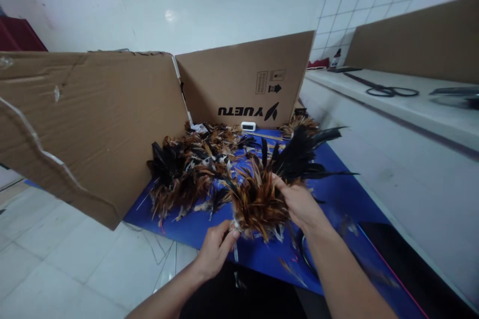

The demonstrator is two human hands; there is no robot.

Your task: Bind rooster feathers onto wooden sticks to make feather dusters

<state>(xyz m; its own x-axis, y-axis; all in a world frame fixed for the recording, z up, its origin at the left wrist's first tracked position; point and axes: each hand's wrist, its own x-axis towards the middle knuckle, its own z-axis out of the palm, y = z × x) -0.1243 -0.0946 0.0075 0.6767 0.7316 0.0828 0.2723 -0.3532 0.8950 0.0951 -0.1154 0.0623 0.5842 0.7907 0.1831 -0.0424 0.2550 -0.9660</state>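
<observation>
While your left hand (pixel 216 248) pinches the feather bunch (pixel 258 199) and your right hand (pixel 299 202) grips it, loose feathers (pixel 187 169) lie at ten o'clock, with cardboard (pixel 90 124) standing behind.

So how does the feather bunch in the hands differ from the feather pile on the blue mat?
The feather bunch is gathered tight and lifted; the feather pile lies loose and spread on the blue mat. The bunch is gripped by the left hand and right hand; the pile is untouched. The bunch is smaller than the pile. Both mix brown-orange and black feathers.
</observation>
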